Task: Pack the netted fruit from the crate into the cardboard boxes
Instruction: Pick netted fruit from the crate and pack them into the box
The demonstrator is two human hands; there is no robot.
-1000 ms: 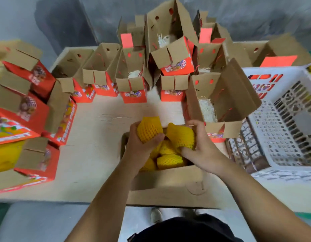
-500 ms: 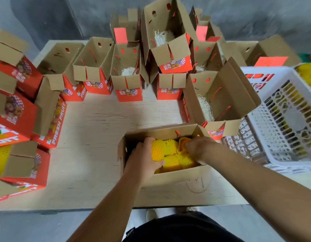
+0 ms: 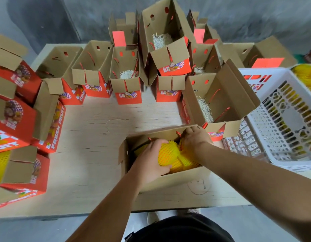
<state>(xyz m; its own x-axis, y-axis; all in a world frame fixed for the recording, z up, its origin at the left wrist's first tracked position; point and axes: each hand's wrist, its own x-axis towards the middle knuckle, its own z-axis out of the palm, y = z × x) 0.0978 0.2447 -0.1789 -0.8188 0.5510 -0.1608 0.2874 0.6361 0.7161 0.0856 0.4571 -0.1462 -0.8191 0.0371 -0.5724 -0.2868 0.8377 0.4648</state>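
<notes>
At the near edge of the table [image 3: 92, 130], the left hand [image 3: 149, 161] is curled round a netted fruit [image 3: 168, 152] in the open box [image 3: 168, 179]. The fruit's long axis lies across the box, toward the right hand [image 3: 194, 140], which reaches in at the far right corner; its grip I cannot tell. Roughly three fruits show inside. One white crate [image 3: 282, 119] sits at the right edge, nearer the right arm.

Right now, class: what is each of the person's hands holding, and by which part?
The left hand grips a netted fruit around its left side, in the box. The right hand reaches into the far right corner; its hold cannot be told.
</notes>
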